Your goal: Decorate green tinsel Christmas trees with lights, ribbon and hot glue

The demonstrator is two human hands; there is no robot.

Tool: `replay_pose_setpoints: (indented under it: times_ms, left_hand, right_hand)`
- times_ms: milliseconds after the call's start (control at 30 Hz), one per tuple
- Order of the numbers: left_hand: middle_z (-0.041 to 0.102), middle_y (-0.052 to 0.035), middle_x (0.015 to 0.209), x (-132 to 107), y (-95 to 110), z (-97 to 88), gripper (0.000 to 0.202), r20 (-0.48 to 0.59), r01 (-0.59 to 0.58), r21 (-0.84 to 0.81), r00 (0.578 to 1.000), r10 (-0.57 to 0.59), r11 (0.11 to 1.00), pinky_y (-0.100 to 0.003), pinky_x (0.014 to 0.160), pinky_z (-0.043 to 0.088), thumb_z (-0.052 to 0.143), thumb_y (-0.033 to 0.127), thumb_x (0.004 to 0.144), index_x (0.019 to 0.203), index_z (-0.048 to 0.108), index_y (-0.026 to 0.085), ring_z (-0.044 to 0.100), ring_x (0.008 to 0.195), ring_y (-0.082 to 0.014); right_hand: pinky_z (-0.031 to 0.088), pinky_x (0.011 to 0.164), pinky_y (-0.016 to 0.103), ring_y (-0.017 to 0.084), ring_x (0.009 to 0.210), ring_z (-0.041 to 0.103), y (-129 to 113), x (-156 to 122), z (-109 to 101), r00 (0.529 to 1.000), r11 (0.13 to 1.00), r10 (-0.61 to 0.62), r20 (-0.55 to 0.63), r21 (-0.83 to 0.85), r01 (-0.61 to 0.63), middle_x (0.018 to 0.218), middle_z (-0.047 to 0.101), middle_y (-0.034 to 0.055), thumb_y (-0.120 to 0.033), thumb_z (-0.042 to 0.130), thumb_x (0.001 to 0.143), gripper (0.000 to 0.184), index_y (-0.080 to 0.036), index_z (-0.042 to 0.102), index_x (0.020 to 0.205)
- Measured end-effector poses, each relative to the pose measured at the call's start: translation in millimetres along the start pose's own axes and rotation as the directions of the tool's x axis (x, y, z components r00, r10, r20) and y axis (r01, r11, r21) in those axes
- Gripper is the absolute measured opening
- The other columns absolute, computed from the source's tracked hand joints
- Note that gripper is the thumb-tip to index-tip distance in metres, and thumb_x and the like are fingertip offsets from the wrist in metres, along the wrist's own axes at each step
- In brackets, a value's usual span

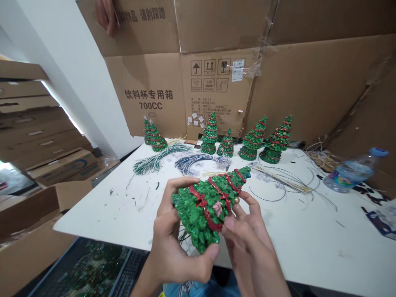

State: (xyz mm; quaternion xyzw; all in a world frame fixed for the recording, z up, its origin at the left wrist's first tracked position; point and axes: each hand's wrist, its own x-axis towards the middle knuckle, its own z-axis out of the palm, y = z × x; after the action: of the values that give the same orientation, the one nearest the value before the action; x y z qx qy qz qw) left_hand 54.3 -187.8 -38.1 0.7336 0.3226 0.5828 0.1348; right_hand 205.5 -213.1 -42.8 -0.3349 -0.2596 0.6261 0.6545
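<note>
A small green Christmas tree figurine [201,206] with red garland, a pink gift and little baubles is held tilted above the table's near edge, its tip toward the upper right. My left hand [173,243] wraps the wide base end, thumb underneath and fingers over the top. With its fingers and thumb, my right hand [247,231] grips the lower right side near the gift. Part of the figurine's underside is hidden by the hands. Beyond it on the table lie a bundle of green wires [154,159] and a bundle of blue wires [198,161].
Several finished-looking trees [209,134] stand along the back against cardboard [148,74]. Pale wires [284,179] and a water bottle [349,173] are on the right. An open carton [27,243] sits left of the white table [102,214]. Another person's hand [107,18] shows at top left.
</note>
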Motion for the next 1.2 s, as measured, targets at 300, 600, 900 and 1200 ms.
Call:
replay_pose_setpoints:
  times_ms: [300, 600, 900, 1200]
  left_hand:
    - [0.058, -0.0095, 0.142, -1, 1, 0.4, 0.037, 0.036, 0.005, 0.046, 0.999, -0.006, 0.999, -0.047, 0.105, 0.055, 0.083, 0.02, 0.065, 0.101, 0.079, 0.026, 0.061, 0.126, -0.0332]
    - [0.057, -0.0074, 0.141, -1, -1, -0.2, 0.034, 0.028, 0.028, 0.034, 0.999, -0.028, 0.999, -0.044, 0.104, 0.054, 0.08, 0.025, 0.069, 0.102, 0.077, 0.027, 0.06, 0.126, -0.0315]
    - [0.058, -0.0077, 0.14, 0, -2, 0.4, 0.033, -0.003, 0.041, 0.023, 0.999, -0.041, 0.999, -0.044, 0.104, 0.056, 0.08, 0.025, 0.07, 0.103, 0.078, 0.027, 0.063, 0.122, -0.0306]
    - [0.059, -0.0066, 0.138, 0, -2, 1.5, 0.028, -0.022, 0.056, 0.033, 0.998, -0.055, 0.998, -0.04, 0.103, 0.056, 0.078, 0.026, 0.07, 0.098, 0.079, 0.027, 0.064, 0.122, -0.0289]
  right_hand:
    - [0.066, 0.076, 0.037, 0.027, 0.099, 0.081, 3, 8, -12, 1.0, 0.999, 0.009, 0.001, -0.053, -0.009, 0.131, 0.079, 0.0047, -0.025, 0.081, 0.085, 0.05, -0.037, 0.061, 0.129]
    - [0.066, 0.082, 0.04, 0.027, 0.104, 0.079, 6, 7, -1, 0.998, 0.999, -0.035, -0.046, -0.013, 0.034, 0.127, 0.077, 0.0061, -0.027, 0.084, 0.084, 0.052, -0.035, 0.057, 0.128]
    - [0.068, 0.091, 0.047, 0.03, 0.112, 0.078, 7, 7, -2, 1.0, 1.0, -0.025, 0.02, -0.002, 0.025, 0.13, 0.075, 0.0056, -0.03, 0.086, 0.087, 0.052, -0.036, 0.058, 0.129]
    - [0.068, 0.096, 0.048, 0.03, 0.121, 0.076, 8, 8, -3, 1.0, 1.0, -0.02, 0.003, 0.004, 0.02, 0.129, 0.074, 0.0048, -0.028, 0.088, 0.085, 0.053, -0.036, 0.059, 0.128]
